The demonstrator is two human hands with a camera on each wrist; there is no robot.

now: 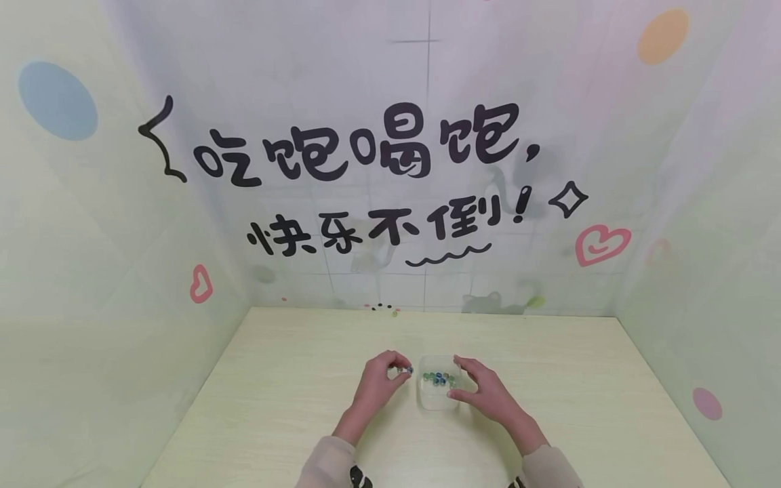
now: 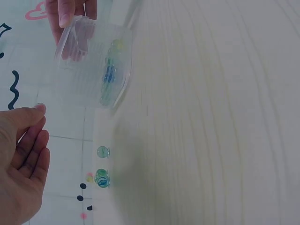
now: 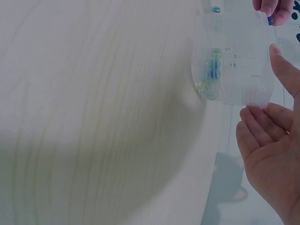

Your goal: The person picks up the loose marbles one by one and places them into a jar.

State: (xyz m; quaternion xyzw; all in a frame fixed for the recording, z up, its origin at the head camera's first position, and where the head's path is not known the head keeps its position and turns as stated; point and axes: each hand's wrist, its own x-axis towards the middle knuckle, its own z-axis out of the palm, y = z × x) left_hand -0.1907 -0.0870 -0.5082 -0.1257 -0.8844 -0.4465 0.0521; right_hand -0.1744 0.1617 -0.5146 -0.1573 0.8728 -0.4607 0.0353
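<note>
Far left, we're seeing a pale side wall [image 1: 122, 305] carrying a blue dot [image 1: 57, 100] and a pink heart outline. Coming right, a beige sleeve [image 1: 329, 462] is leading up to the left hand [image 1: 378, 378]; its fingers are pinching a blue glass marble [image 3: 270, 20], just left of the box and outside it. Near that hand we're spotting a few loose marbles [image 2: 102, 152] lying on the wood-grain bench [image 1: 274, 379]; exact count we're not able to tell, they're overlapping. Next, the clear plastic box [image 1: 436, 402] is sitting on the bench, with blue and green marbles [image 1: 439, 379] lying together on its floor. Right hand [image 1: 486, 390] is gripping the box's right side, thumb on the nearer part, fingers on the farther. Behind everything, a backdrop [image 1: 342, 61] is showing black Chinese lettering [image 1: 405, 140]. Far right, we're seeing another wall bearing a purple dot [image 1: 708, 403].
</note>
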